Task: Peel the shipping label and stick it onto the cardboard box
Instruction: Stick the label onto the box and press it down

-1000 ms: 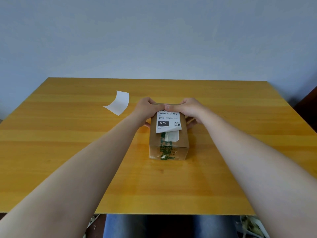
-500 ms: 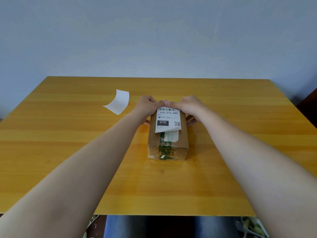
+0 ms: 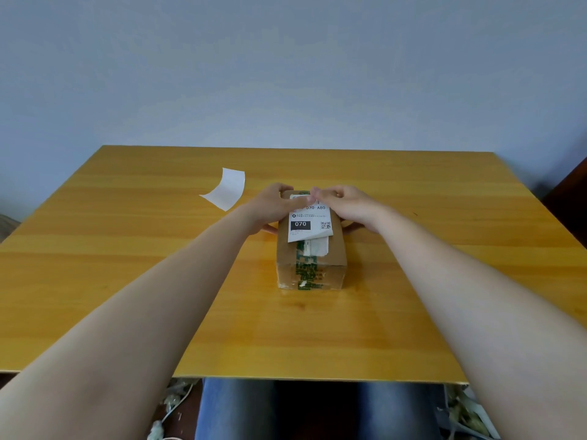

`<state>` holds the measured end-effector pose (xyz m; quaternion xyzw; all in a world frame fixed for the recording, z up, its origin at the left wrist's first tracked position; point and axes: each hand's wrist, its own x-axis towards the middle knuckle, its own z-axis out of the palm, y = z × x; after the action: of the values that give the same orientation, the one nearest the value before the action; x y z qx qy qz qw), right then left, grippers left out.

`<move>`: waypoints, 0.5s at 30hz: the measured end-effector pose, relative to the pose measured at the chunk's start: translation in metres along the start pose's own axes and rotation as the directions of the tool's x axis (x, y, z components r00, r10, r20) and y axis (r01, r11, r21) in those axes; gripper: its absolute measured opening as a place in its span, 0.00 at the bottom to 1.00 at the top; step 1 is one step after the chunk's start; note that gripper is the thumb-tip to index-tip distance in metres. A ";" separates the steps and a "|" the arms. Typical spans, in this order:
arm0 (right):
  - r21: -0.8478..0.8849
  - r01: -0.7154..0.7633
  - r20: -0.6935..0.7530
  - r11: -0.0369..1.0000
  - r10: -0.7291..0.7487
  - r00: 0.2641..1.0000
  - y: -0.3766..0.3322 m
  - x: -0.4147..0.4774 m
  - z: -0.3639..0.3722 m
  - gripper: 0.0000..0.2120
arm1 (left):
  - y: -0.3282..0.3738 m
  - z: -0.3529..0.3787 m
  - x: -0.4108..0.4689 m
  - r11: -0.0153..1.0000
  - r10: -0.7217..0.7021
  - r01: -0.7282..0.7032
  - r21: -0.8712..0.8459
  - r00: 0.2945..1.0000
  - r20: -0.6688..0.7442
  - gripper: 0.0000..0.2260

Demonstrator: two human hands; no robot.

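Observation:
A small brown cardboard box [image 3: 311, 265] with green printed tape stands in the middle of the table. A white shipping label [image 3: 309, 225] printed "070" lies on its top face, its near edge a little lifted over an older torn white label. My left hand [image 3: 273, 204] rests on the box's far left corner, thumb laid across the label's top. My right hand [image 3: 343, 204] rests on the far right corner, fingertips on the label's top edge. The far end of the label is hidden under both hands.
A curled white backing sheet [image 3: 227, 192] lies on the wooden table [image 3: 127, 249] to the left of the box. The wall stands just behind the table's far edge. Legs in jeans [image 3: 317, 411] show below the near edge.
My left thumb has slid right across the label's top, covering the barcode. The label lies flatter on the box. Both hands stay at the box's far end.

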<state>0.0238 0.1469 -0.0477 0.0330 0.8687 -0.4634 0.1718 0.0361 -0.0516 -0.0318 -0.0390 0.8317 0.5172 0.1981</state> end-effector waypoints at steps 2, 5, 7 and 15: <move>-0.030 0.050 0.018 0.998 -0.050 0.999 0.000 -0.005 -0.001 0.38 | -0.003 0.000 -0.003 1.000 0.004 -0.004 0.023 1.000 0.013 0.38; -0.037 0.084 0.069 0.996 -0.081 0.994 0.000 -0.011 -0.004 0.42 | -0.008 0.000 -0.004 0.999 -0.003 0.003 0.037 1.000 0.008 0.45; -0.032 0.085 0.087 0.996 -0.082 0.993 0.002 -0.012 -0.005 0.41 | -0.010 0.001 -0.006 0.998 -0.009 0.009 0.058 1.000 0.005 0.46; -0.103 0.040 0.088 0.994 -0.031 0.996 0.001 -0.011 -0.008 0.43 | -0.015 0.005 -0.006 0.997 0.054 -0.056 0.048 0.998 0.038 0.27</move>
<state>0.0320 0.1547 -0.0412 -0.0114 0.8840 -0.4213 0.2026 0.0471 -0.0550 -0.0443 -0.0015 0.8412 0.5024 0.2000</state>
